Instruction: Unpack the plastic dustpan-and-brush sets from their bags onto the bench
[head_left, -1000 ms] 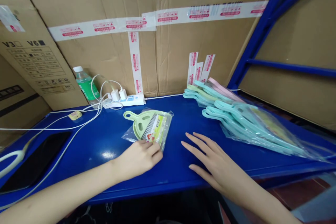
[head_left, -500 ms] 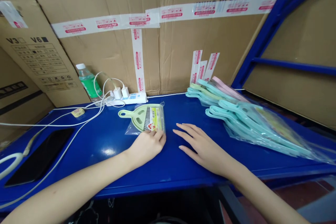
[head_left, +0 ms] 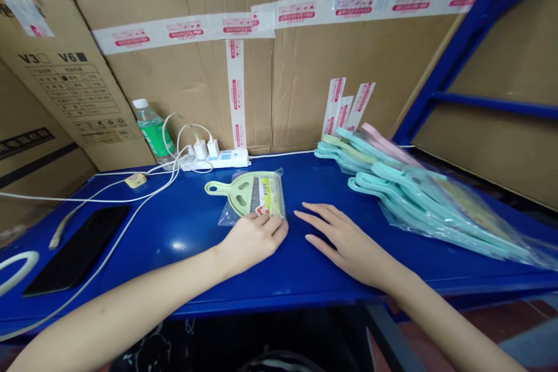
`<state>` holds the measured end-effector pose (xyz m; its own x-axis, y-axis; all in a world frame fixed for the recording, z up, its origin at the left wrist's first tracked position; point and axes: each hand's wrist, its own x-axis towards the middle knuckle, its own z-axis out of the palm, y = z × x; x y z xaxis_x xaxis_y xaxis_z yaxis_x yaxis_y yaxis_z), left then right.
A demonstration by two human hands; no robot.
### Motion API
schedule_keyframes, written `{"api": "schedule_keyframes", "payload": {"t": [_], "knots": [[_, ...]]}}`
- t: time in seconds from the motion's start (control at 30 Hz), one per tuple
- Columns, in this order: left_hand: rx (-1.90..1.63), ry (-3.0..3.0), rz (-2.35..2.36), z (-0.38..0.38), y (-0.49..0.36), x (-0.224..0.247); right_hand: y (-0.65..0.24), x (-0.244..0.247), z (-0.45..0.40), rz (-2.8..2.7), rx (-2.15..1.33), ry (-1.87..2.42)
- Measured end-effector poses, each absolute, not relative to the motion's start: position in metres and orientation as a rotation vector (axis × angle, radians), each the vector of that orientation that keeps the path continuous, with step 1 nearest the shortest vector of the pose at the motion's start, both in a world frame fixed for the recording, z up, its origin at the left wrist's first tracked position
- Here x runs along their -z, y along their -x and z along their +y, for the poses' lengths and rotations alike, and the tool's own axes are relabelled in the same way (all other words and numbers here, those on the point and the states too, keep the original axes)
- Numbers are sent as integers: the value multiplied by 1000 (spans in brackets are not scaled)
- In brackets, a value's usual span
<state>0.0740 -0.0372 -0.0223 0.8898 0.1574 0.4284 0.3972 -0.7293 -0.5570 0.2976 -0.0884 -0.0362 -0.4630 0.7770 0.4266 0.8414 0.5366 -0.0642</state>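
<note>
A pale green dustpan and brush set (head_left: 244, 192) lies in a clear plastic bag on the blue table (head_left: 183, 267), its handle toward the left. The fingers of my left hand (head_left: 255, 241) are curled together over the bag's near right edge, pinching it. To the right of the bag, my right hand (head_left: 344, 241) hovers over or rests on the table with its fingers spread and nothing in them. Farther right lies a pile of bagged dustpans (head_left: 418, 203) in turquoise, green and pink.
At the back left stand a green-labelled bottle (head_left: 154, 133) and a white power strip (head_left: 222, 158) with chargers. White cables cross the left side near a black tablet-like slab (head_left: 76, 250). Cardboard boxes (head_left: 300, 81) rise behind, and a blue metal frame (head_left: 457, 40) stands at the right.
The camera view has shifted a little, so the table things appear slightly farther right. My left hand still grips the bag's edge, having moved slightly right with it.
</note>
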Motion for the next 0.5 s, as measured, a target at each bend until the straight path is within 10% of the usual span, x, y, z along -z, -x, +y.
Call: {"api": "schedule_keyframes", "payload": {"t": [0.5], "knots": [[162, 2444, -596, -40, -73, 15, -311, 30, -85, -2185, 479, 1406]]}}
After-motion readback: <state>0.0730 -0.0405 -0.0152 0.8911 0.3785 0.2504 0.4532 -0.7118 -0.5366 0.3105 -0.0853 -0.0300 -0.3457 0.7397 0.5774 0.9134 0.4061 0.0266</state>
